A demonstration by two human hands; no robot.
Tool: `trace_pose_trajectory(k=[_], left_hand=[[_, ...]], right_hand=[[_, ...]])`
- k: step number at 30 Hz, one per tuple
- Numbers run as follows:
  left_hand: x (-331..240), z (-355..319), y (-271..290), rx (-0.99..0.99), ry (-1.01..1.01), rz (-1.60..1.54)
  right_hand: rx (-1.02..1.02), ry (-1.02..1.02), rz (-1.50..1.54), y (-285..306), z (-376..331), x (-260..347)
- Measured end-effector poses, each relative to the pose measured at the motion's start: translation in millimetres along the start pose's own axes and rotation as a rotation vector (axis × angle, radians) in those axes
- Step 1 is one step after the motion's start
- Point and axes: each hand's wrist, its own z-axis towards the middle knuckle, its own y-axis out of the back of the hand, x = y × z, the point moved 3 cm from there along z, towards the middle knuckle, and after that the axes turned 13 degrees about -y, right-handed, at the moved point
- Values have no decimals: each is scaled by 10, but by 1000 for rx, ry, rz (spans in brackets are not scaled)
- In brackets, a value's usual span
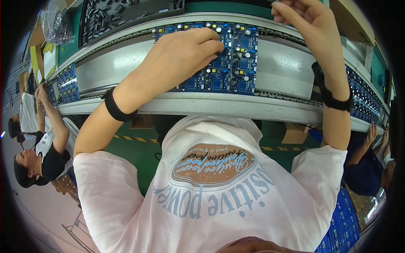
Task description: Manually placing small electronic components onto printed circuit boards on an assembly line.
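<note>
Blue circuit boards [228, 65], lying between conveyor rails [202, 104] beneath the curled left hand [185, 49], look light, stiff and fragile, best held by their edges; whether that hand or the bent-fingered right hand [311, 21] grips anything, I cannot tell.

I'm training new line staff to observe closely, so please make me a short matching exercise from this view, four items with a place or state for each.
Column one
1. left hand
2. right hand
3. tray
4. plastic bag

Column two
A. see-through, at the picture's upper left
B. raised near the picture's top edge, right of centre
C. black, with loose dark parts lying in it
D. over the blue circuit boards, fingertips low among their components

Right pairs: 1-D; 2-B; 3-C; 4-A
</note>
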Motion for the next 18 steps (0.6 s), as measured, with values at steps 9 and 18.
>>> trace_pose_trajectory(k=[9,18], left_hand=[[-7,38,-12,48,-65,72],[684,109,737,-183,262,225]], right_hand=[[-568,-761,-714,-235,-288,360],[-467,-768,-908,-304,-306,292]])
